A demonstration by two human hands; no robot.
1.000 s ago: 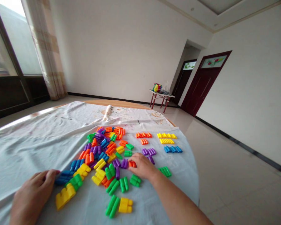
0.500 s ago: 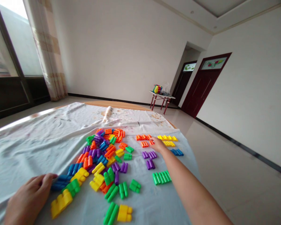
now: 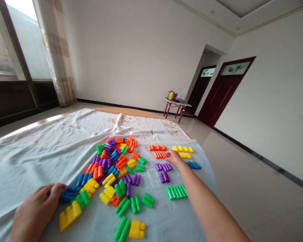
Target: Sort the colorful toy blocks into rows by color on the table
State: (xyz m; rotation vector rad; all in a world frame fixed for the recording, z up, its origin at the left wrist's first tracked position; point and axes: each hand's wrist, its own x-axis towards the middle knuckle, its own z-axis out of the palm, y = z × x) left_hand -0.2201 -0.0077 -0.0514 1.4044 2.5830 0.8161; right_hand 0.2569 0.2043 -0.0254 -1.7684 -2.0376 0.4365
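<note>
My right hand (image 3: 173, 157) is closed at the right end of the nearer row of orange building blocks (image 3: 160, 155), its fingertips on the end block. Just behind lies another orange row (image 3: 157, 148). My left hand (image 3: 36, 208) rests on the cloth with fingers curled and thumb and forefinger together at the left end of a blue building block (image 3: 70, 193). Its lower fingers are hidden. A green block (image 3: 80, 200) and a yellow block (image 3: 70, 215) lie beside the blue one. Between my hands spreads a mixed pile of blocks (image 3: 109, 181) in several colours.
On the right are rows of yellow blocks (image 3: 183, 149), blue blocks (image 3: 193, 165), purple blocks (image 3: 164, 167) and green blocks (image 3: 176, 192). A stained, wrinkled cloth (image 3: 91, 124) covers the round table. Beyond stands a small side table (image 3: 178, 101) carrying a colourful bag (image 3: 172, 95).
The nearer orange row, parted by a gap before, now looks continuous, with my right hand at its end. My left hand stays by the blue block. The whole view has shifted slightly.
</note>
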